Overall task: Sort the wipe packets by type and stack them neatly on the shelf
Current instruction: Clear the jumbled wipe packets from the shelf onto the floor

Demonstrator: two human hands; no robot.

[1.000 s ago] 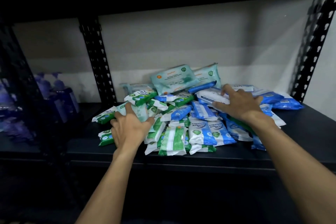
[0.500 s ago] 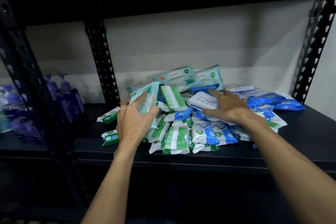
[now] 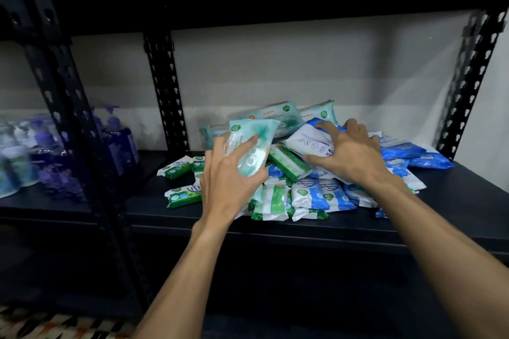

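Now, your left hand [image 3: 228, 184] grips a teal packet [image 3: 249, 146], your right hand [image 3: 352, 158] a white packet [image 3: 309, 143], over the pile [image 3: 311, 197] on the shelf [image 3: 457, 195]; lift both clear, then start separate stacks.

Half-buried packets [image 3: 309, 214] (bottles [image 3: 121, 143] blurred)

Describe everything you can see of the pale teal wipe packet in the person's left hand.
The pale teal packet is a soft, glossy plastic pouch. It bears a round green badge near its top corner, a darker teal leaf print, a round flap label and partly hidden lettering. The left hand grips its lower half, holding it tilted above the pile of packets on the shelf. The right hand grips a white packet beside it.
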